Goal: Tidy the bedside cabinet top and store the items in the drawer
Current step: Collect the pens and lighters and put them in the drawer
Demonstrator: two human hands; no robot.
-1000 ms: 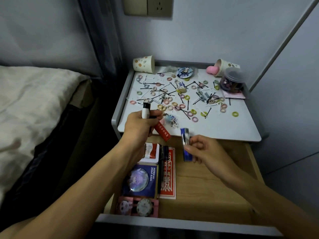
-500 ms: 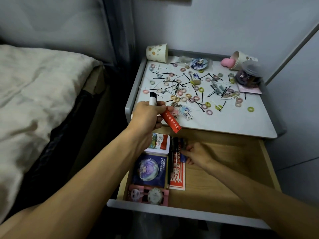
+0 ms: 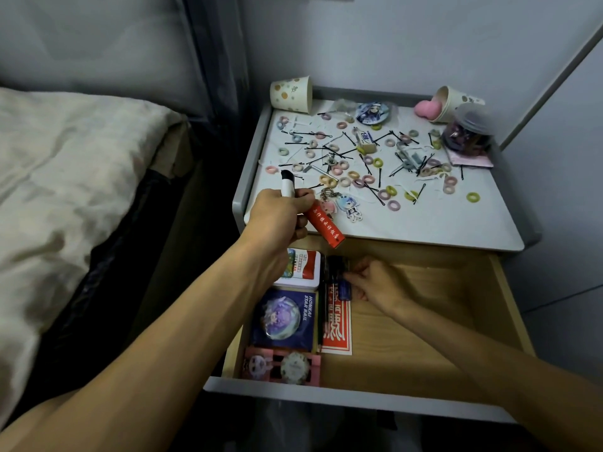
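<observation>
Left hand [image 3: 277, 220]: fist wrapped round a white marker [image 3: 287, 187] and a red tube [image 3: 326, 227], raised over the cabinet top [image 3: 424, 230] front edge, probably next for storing.
Right hand [image 3: 375, 283]: reaching into the drawer [image 3: 424, 308], fingertips pinching a blue tube [image 3: 344, 290] low on the red card [image 3: 336, 334], apparently to lay it alongside.
Remaining: hair ties [image 3: 390, 194] scattered on top.

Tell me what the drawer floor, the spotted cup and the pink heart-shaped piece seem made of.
Drawer floor: light wood or wood-look laminate, matt, with faint grain. Spotted cup: paper, matt, with printed dots and a thin wall. Pink heart-shaped piece: probably soft foam, a makeup sponge by the look; rounded, dull, without shine.
</observation>
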